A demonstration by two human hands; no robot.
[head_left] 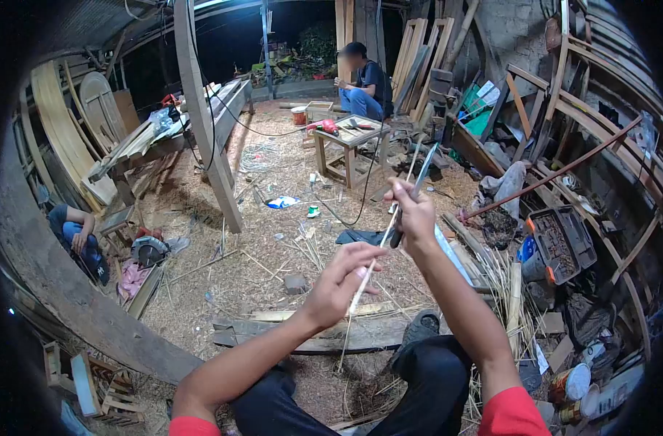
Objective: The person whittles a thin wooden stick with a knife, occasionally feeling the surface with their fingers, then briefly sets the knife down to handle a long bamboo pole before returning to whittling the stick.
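Facing a wooden post (208,123) at 10 o'clock and a small table (351,136) at 12 o'clock. Sitting before a grey plank (375,334) lying at 6 o'clock. Supporting a thin pale strip (358,295) across both hands, slanting from 7 o'clock toward 1 o'clock. Touching its lower part with the left hand (342,282) at 6 o'clock, spreading the fingers; being unable to tell the firmness of this grip. Clasping a knife (425,168) in the right hand (415,218) at 3 o'clock, closing fingers around the handle, pointing the blade toward 1 o'clock beside the strip.
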